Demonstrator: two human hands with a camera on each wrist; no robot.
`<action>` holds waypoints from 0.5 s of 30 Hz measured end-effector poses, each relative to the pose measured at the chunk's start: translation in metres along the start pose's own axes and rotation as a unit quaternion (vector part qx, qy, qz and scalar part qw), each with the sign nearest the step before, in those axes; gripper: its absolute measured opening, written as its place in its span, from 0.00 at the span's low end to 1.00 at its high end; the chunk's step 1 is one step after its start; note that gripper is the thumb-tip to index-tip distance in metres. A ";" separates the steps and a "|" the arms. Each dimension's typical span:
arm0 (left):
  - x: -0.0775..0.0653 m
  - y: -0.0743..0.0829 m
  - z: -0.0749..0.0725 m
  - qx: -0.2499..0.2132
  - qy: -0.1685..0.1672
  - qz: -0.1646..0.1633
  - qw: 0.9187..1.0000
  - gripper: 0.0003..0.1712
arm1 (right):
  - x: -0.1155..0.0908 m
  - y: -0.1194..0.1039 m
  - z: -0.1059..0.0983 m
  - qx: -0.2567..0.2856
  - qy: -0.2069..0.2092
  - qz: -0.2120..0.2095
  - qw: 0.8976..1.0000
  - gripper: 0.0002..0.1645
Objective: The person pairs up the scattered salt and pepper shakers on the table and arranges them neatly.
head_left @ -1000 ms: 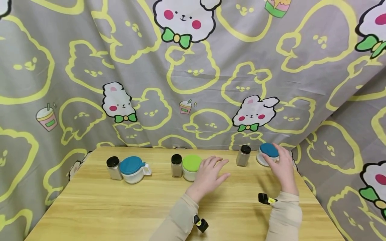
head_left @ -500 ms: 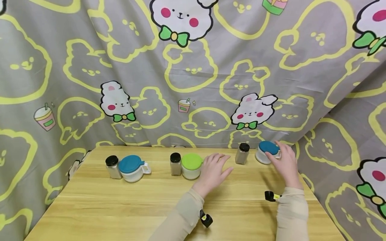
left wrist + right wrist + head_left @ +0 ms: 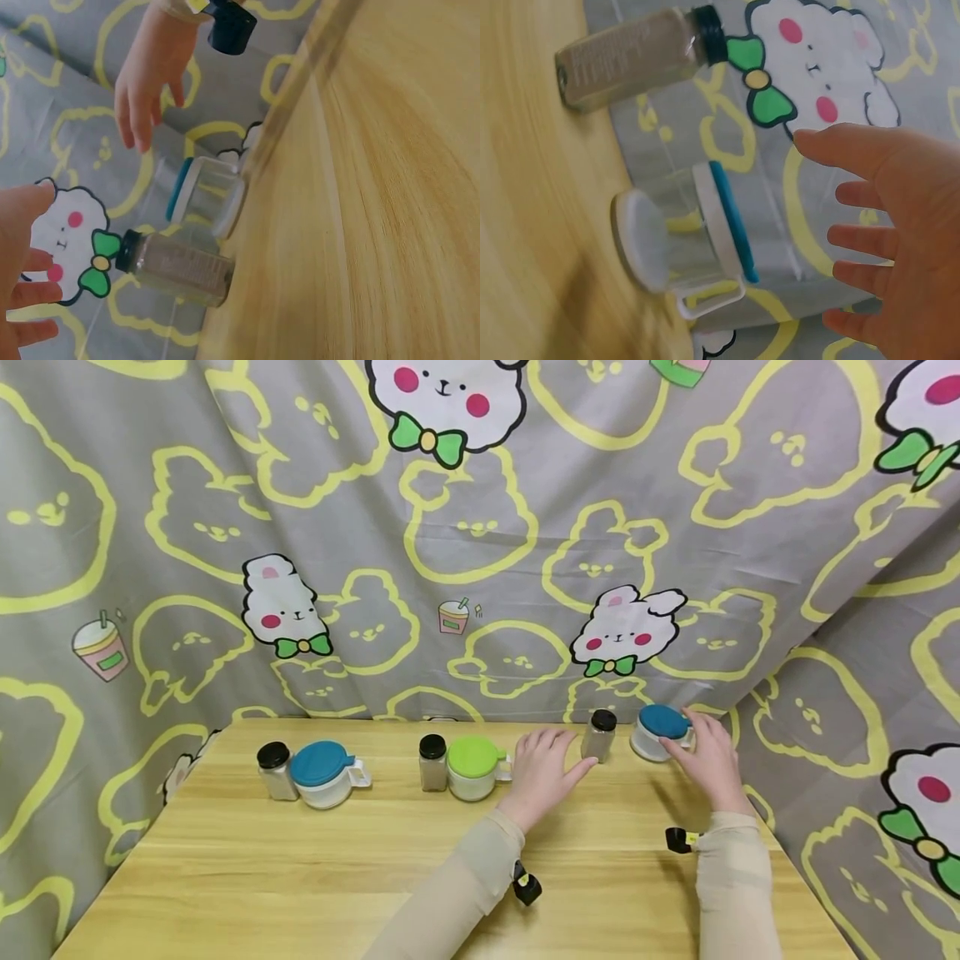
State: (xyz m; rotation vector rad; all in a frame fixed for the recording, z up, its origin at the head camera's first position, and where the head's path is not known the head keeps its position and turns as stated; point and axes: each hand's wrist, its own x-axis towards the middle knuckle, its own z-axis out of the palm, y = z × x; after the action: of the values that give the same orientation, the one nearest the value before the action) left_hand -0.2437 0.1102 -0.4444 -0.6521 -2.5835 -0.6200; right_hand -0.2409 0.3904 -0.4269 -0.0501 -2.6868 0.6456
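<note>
My left hand (image 3: 542, 777) hovers just left of a glass spice bottle (image 3: 597, 739) with a black cap, its fingers spread and holding nothing. In the left wrist view a gap separates those fingers from the bottle (image 3: 184, 268). At the table's back right stands a clear seasoning jar (image 3: 654, 742) with a blue lid and white handle. My right hand (image 3: 711, 760) is above and to the right of it. The right wrist view shows the right fingers apart from the jar (image 3: 682, 232), with nothing between them.
A green-lidded seasoning jar (image 3: 474, 770) stands beside another black-capped bottle (image 3: 432, 766) mid-table. Farther left, a blue-lidded jar (image 3: 324, 777) stands against a third bottle (image 3: 277, 772). A patterned curtain (image 3: 480, 543) hangs behind the wooden table (image 3: 315, 877).
My left hand has moved right, from beside the green-lidded jar to the spice bottle. My right hand has drawn slightly off the blue-lidded jar, uncovering more of it. The view has shifted slightly.
</note>
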 end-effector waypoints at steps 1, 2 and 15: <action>0.002 0.001 0.001 0.001 -0.001 -0.002 1.000 0.34 | 0.001 0.002 0.000 -0.002 -0.003 0.001 1.000 0.43; 0.003 0.001 0.002 0.002 -0.002 -0.004 1.000 0.34 | 0.002 0.004 0.001 -0.005 -0.005 0.002 1.000 0.44; 0.023 0.005 0.022 -0.027 -0.040 -0.055 0.997 0.36 | 0.012 0.022 0.008 -0.018 -0.052 0.008 0.998 0.48</action>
State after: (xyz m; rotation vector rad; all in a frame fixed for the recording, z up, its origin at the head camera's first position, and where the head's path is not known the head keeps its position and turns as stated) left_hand -0.2658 0.1337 -0.4498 -0.5645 -2.7003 -0.7151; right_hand -0.2562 0.4079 -0.4389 -0.0489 -2.8004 0.6197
